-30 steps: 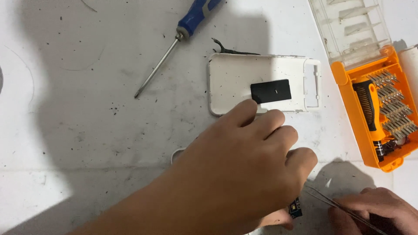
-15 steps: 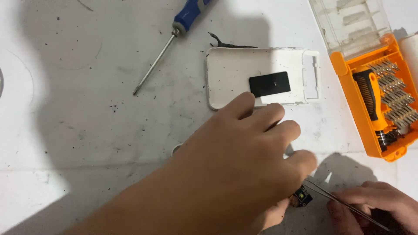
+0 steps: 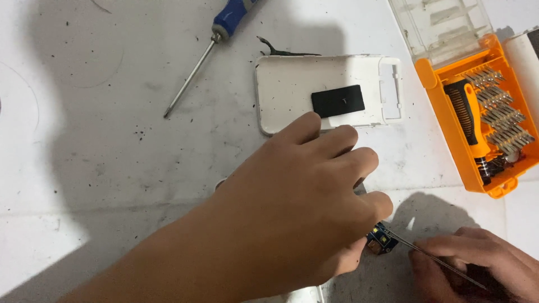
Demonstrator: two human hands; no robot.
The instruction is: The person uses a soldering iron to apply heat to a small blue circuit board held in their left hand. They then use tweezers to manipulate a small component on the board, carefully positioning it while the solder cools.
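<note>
Since 0.5 seconds ago the right hand (image 3: 483, 261) has slid a little leftward, bringing the tip of its thin metal tweezers (image 3: 432, 257) up against the small blue circuit board (image 3: 382, 241); the left hand (image 3: 297, 207) has kept its place, and the view has barely shifted.

Taking the white phone back cover (image 3: 328, 92) as the landmark: the left hand lies just below it, palm down, fingers curled over something it hides, with the thumb and little finger pinching the blue circuit board at its lower right edge; that board sits well below the cover's right end, and only 1 corner of it shows. The right hand, further below and to the right of the cover, is closed around the tweezers, whose points touch the board.

On the cover's inner face rests 1 black rectangular pad (image 3: 338, 101); a thin dark bent strip (image 3: 281, 51) lies touching its upper left edge; a blue-handled screwdriver (image 3: 210, 47) lies to the upper left of the cover, tilted, tip pointing down-left; an orange bit case (image 3: 477, 112) with its clear lid (image 3: 441, 28) swung open sits just right of the cover, holding rows of metal bits and 1 black-and-orange driver handle (image 3: 469, 120); everything rests on a scuffed white table (image 3: 101, 140).
</note>
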